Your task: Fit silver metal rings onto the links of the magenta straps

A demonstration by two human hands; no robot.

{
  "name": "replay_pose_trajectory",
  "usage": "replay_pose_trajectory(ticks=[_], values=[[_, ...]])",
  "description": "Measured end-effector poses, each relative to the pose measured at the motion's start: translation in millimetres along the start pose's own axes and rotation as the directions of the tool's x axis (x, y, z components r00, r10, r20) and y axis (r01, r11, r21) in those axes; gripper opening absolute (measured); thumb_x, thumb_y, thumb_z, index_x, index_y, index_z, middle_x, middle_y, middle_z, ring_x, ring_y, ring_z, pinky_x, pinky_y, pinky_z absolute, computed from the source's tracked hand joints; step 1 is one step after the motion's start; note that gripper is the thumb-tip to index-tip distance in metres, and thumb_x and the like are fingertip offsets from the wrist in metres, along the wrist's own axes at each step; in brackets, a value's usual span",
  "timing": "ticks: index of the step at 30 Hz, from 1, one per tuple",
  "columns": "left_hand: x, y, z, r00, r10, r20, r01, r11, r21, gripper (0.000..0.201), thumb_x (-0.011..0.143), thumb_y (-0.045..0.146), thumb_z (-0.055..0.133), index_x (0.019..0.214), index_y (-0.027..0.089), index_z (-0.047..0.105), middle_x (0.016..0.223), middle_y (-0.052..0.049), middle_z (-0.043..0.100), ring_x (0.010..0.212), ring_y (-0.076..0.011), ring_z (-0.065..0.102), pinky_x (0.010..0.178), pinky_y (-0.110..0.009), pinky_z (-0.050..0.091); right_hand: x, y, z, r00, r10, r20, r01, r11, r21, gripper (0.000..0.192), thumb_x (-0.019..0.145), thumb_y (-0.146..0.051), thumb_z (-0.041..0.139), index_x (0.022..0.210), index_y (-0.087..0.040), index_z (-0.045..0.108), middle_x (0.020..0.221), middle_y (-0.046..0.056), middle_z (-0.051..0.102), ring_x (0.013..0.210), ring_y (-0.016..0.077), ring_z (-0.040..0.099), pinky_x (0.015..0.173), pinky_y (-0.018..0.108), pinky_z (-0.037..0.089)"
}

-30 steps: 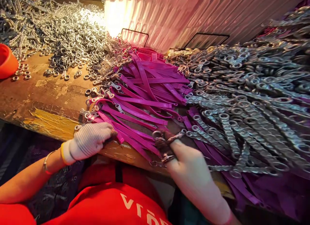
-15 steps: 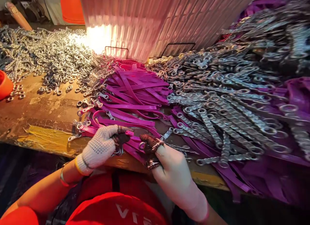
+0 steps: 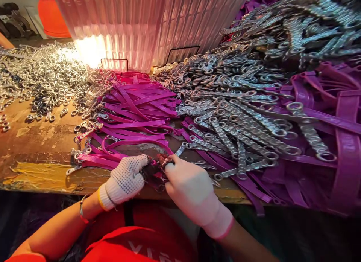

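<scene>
Both gloved hands, left and right, pinch a purple strap; shirt lettering seems unreadable.

A worn wooden workbench, scuffed and smeared with yellow along its near edge, stands before a ribbed translucent pink panel glowing with a bright light at its foot, with dark floor below the bench.
</scene>
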State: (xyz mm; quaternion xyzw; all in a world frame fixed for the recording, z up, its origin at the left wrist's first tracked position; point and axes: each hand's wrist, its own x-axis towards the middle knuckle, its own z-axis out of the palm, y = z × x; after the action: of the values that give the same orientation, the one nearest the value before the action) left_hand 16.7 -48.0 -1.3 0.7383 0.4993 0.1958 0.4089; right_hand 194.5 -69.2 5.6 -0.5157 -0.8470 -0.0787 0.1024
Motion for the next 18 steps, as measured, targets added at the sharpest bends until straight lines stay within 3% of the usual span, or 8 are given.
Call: replay_pose_trajectory(ticks=[2, 5, 7, 11, 15, 18], values=[[5, -2, -2.6, 0.998, 0.016, 0.063, -0.018, 0.999, 0.034, 0.018, 0.09, 0.02, 0.048, 0.083, 0.016, 0.063, 0.082, -0.003, 0.066, 0.074, -0.0152, 0.057, 0.07, -0.025, 0.042, -3, 1, 3, 1.0, 0.014, -0.02, -0.015, 1.0, -0.014, 0.014, 0.074, -0.009, 0.057, 0.065, -0.019, 0.062, 0.074, 0.008, 0.068, 0.052, 0.0162, 0.053, 0.053, 0.031, 0.026], [12, -4, -5.5, 0.973, -0.01, 0.229, 0.032, 0.995, -0.095, 0.023, 0.091, 0.023, 0.046, 0.075, 0.015, 0.061, 0.071, -0.001, 0.062, 0.063, -0.0128, 0.051, 0.06, -0.022, 0.039, -7, 1, 7, 1.0, -0.008, -0.005, 0.007, 0.999, -0.034, 0.017, 0.078, -0.01, 0.055, 0.065, -0.019, 0.061, 0.073, 0.008, 0.067, 0.052, 0.0166, 0.052, 0.053, 0.031, 0.026], [13, -5, -3.8, 0.961, -0.013, 0.276, 0.047, 0.992, -0.118, 0.019, 0.088, 0.019, 0.046, 0.078, 0.015, 0.062, 0.073, -0.001, 0.063, 0.064, -0.0132, 0.052, 0.06, -0.022, 0.039, -7, 2, 7, 0.999, -0.041, 0.004, 0.041, 0.999, -0.017, 0.018, 0.077, -0.009, 0.054, 0.065, -0.019, 0.061, 0.072, 0.008, 0.067, 0.052, 0.0168, 0.052, 0.053, 0.031, 0.027], [11, -9, 3.0, 0.984, 0.004, 0.178, -0.006, 1.0, 0.01, 0.016, 0.078, 0.009, 0.049, 0.083, 0.015, 0.063, 0.081, -0.003, 0.066, 0.073, -0.0157, 0.056, 0.068, -0.024, 0.041, 0, 7, 1, 1.0, 0.009, 0.006, -0.009, 0.999, 0.053, 0.021, 0.072, -0.004, 0.049, 0.073, -0.019, 0.064, 0.072, 0.007, 0.067, 0.054, 0.0173, 0.054, 0.054, 0.031, 0.032], [9, -8, 3.4, 0.988, -0.037, 0.149, 0.084, 0.941, -0.326, 0.024, 0.091, 0.03, 0.05, 0.081, 0.013, 0.065, 0.073, -0.001, 0.062, 0.066, -0.0123, 0.051, 0.061, -0.021, 0.04, 7, 11, -9, 0.985, 0.047, 0.169, -0.073, 0.986, 0.149, 0.031, 0.067, -0.002, 0.048, 0.088, -0.016, 0.065, 0.08, 0.007, 0.069, 0.069, 0.0195, 0.062, 0.062, 0.028, 0.038], [4, -8, 5.0, 0.988, -0.091, 0.126, 0.139, 0.88, -0.454, 0.031, 0.091, 0.038, 0.054, 0.082, 0.012, 0.065, 0.071, 0.0, 0.061, 0.062, -0.0103, 0.048, 0.057, -0.02, 0.039, 9, 9, -11, 0.924, 0.082, 0.373, -0.137, 0.983, 0.123, 0.027, 0.07, -0.002, 0.048, 0.085, -0.018, 0.064, 0.076, 0.006, 0.07, 0.066, 0.0191, 0.063, 0.059, 0.029, 0.035]])
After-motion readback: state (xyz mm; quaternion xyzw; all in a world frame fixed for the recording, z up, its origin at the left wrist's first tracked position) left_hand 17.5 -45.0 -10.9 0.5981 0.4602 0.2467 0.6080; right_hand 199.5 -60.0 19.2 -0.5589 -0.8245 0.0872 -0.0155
